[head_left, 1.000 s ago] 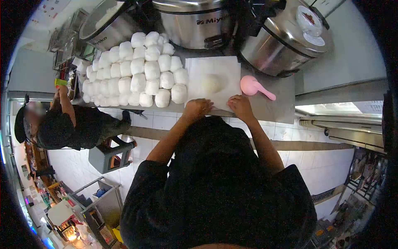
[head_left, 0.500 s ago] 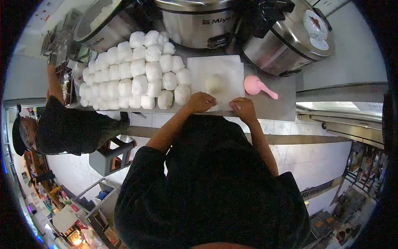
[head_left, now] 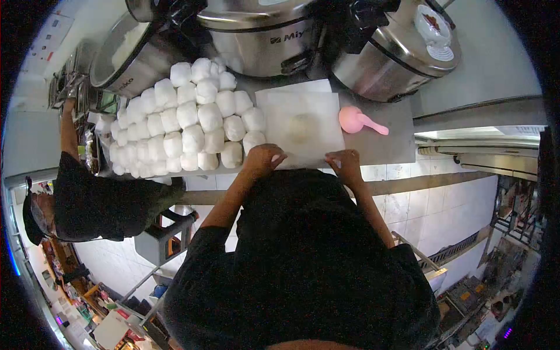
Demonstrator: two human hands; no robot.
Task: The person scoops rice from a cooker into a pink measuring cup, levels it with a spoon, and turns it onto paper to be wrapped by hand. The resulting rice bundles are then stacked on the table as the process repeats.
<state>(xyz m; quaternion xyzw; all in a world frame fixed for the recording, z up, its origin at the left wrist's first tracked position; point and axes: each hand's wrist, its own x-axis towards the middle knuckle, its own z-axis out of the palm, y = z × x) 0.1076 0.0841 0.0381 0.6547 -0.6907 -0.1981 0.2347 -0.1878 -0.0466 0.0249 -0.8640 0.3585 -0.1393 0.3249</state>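
A white paper sheet (head_left: 271, 116) lies on the counter in front of me, with the edge of another sheet showing behind it. A pale round patch (head_left: 301, 128) shows in the middle of the paper. My left hand (head_left: 265, 157) pinches the paper near its front left corner, fingers closed. At the front right corner my right hand (head_left: 345, 165) pinches it the same way. Left of the paper are piled many white paper-wrapped bundles (head_left: 192, 140), the nearest right beside my left hand. A pink scoop with a handle (head_left: 353, 119) lies right of the paper.
Large steel rice cookers (head_left: 256, 49) stand along the back, one at the left open with white rice (head_left: 128, 46) inside. A small plastic pack (head_left: 434, 32) rests on the right cooker's lid. At the left another person (head_left: 105, 198) in black reaches toward metal trays.
The view has shifted, so the counter sits lower in it. The top paper's back edge is now offset from the sheet behind it. Both hands stay at the front corners.
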